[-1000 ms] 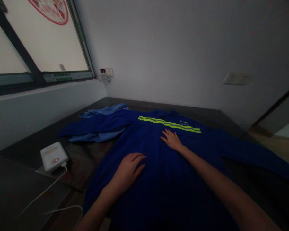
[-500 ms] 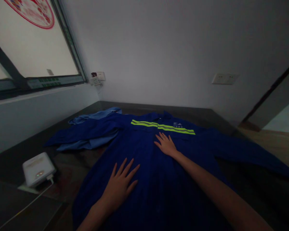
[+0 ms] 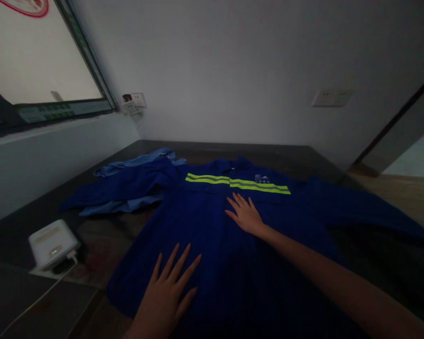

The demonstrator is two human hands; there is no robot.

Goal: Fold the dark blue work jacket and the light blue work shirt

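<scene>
A dark blue work jacket (image 3: 198,221) lies spread front-up, its collar toward the wall and its sleeves out to both sides. A yellow-green reflective stripe (image 3: 261,186) crosses the chest, with a pale printed logo (image 3: 262,179) above it on the right. My right hand (image 3: 245,214) rests on the jacket's middle just below the stripe, fingers spread. Lower down on the left panel lies my left hand (image 3: 166,292), flat with fingers apart. Neither hand grips the cloth. The jacket's lower part is in deep shadow.
Lighter blue clothing (image 3: 127,205) lies under and behind the left sleeve. A white box-shaped device (image 3: 53,245) with a plugged-in cable (image 3: 38,299) stands at the left on the dark table (image 3: 282,151). Wall sockets (image 3: 332,98) and a window (image 3: 49,56) are beyond.
The view has shifted slightly. My left hand is a little lower and nearer to me on the jacket. My right hand stays below the stripe, fingers still spread.
</scene>
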